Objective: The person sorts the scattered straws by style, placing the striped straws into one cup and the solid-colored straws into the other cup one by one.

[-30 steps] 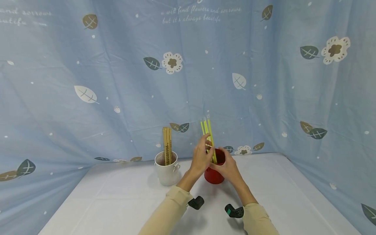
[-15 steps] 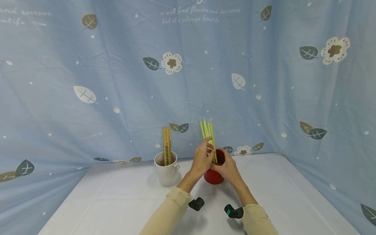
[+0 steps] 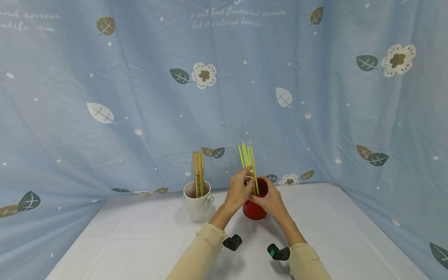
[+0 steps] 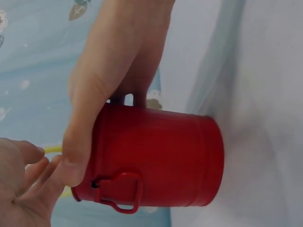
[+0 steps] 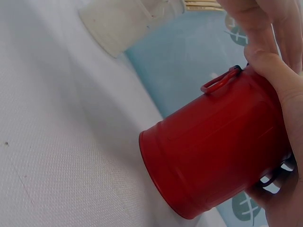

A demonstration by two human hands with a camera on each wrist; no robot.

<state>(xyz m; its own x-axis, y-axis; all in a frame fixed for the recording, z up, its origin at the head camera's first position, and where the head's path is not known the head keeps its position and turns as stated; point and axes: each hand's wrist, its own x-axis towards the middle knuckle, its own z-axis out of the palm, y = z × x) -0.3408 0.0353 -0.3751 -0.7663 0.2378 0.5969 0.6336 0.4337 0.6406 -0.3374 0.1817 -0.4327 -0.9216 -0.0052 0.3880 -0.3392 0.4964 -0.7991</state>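
Several thin yellow drinking straws (image 3: 253,159) in clear wrappers stand in a red metal bucket (image 3: 254,212), leaning slightly left. My left hand (image 3: 238,191) is at the bucket's mouth, thumb and fingers pinching straws; in the left wrist view its fingertips meet a yellow straw just beyond the rim. With thumb and fingers spread around the upper rim, my right hand (image 3: 273,200) grips the bucket. A small red side handle (image 5: 220,81) shows in the right wrist view. The straws' lower ends are hidden inside the bucket.
Left of the red bucket stands a white bucket (image 3: 199,210) holding several chopsticks (image 3: 198,171) in printed paper wrappers. Both stand on a white-covered table (image 3: 147,241). A blue patterned curtain (image 3: 147,97) hangs behind. Black wrist cameras (image 3: 279,252) stick out under the forearms.
My left hand has moved slightly down along the straws, and the rightmost straw's top sits lower than before. My right hand stays on the red bucket.
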